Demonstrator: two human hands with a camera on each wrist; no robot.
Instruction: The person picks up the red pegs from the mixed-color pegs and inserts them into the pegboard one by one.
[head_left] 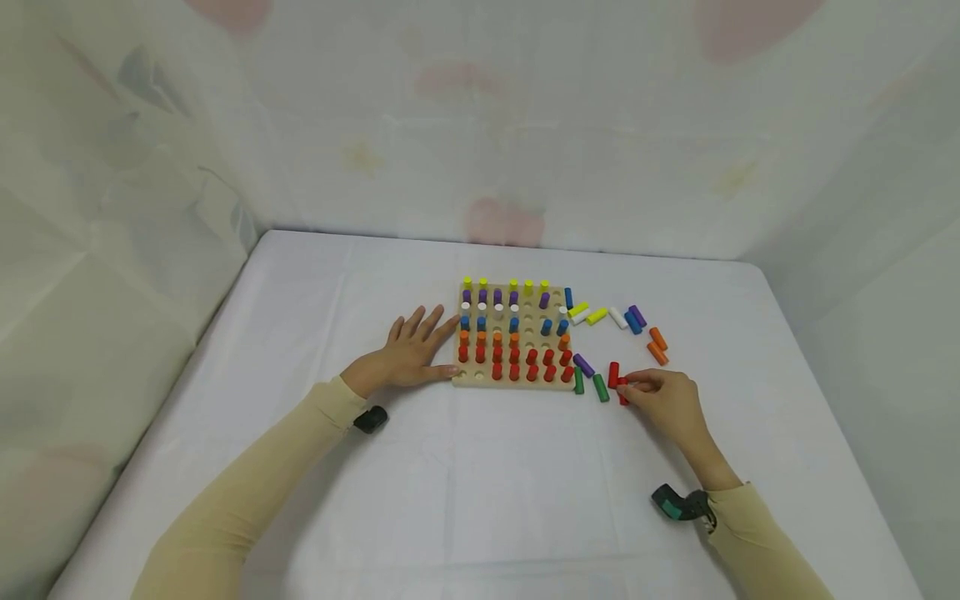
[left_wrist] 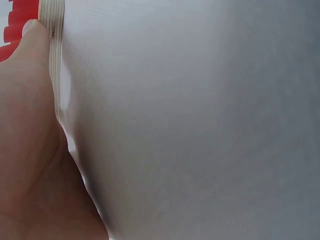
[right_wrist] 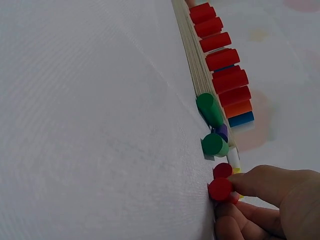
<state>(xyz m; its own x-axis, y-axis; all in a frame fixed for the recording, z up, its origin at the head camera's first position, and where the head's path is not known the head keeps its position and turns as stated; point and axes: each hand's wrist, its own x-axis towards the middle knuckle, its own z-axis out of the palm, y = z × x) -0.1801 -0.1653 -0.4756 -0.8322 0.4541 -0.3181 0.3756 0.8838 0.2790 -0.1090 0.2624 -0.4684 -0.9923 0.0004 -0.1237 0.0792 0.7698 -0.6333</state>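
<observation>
My left hand (head_left: 408,350) lies with fingers spread at the left side of a wooden pegboard (head_left: 517,386), thumb and fingertips touching its edge. In the left wrist view, the thumb (left_wrist: 34,37) rests on the board's wooden edge (left_wrist: 56,60) beside red pegs. Coloured pegs stand in rows on the board: yellow, purple, white, blue, orange and red. To the right of the board, my right hand (head_left: 667,404) pinches a red peg (right_wrist: 220,189) between thumb and fingers, low at the tablecloth. A second red peg (head_left: 613,374) lies right beside it.
Two green pegs (head_left: 602,388) and a purple peg (head_left: 583,365) lie by the board's right front corner. Farther back are loose yellow pegs (head_left: 597,316), white pegs (head_left: 618,317), blue pegs (head_left: 633,323) and orange pegs (head_left: 657,353). A white cloth (head_left: 450,483) covers the table.
</observation>
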